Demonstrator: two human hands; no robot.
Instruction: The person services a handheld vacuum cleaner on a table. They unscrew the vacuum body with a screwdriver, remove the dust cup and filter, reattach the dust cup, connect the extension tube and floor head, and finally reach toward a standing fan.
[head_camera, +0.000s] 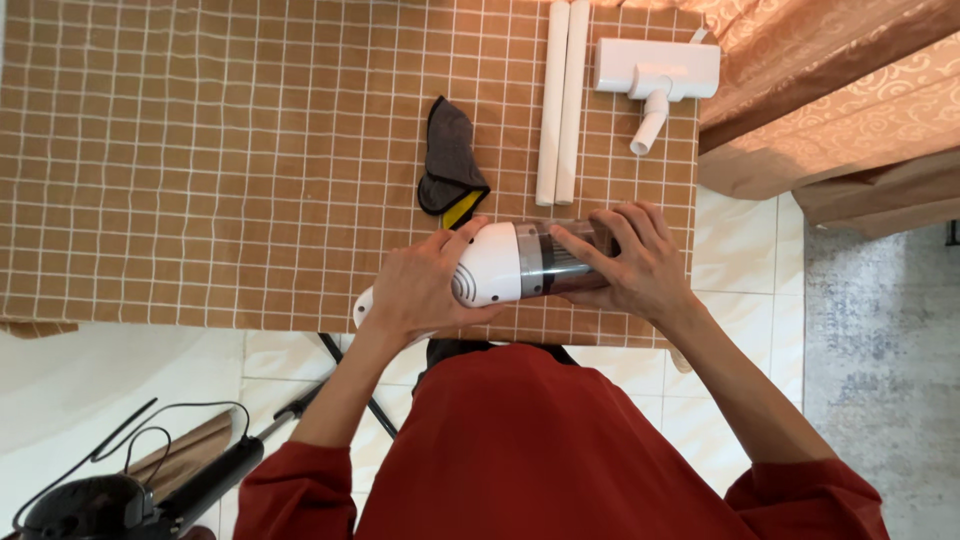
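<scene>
Both hands clamped on the handheld vacuum (500, 268), held over the near edge of the tiled table (200, 160). Long axis runs left-right: left hand (420, 290) wraps the white motor body (490, 265), right hand (635, 265) grips the clear dust cup (565, 258).

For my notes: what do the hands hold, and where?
Both hold one white handheld vacuum: left hand on its white body, right hand on its clear dust cup.

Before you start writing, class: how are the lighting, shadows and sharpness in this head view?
Head view: soft, even light; faint shadows under both hands, left hand and right hand, on the handheld vacuum; a mild sheen on its clear dust cup; the table grid bows slightly from wide-angle distortion; curtains glow warm; focus is sharp.
</scene>
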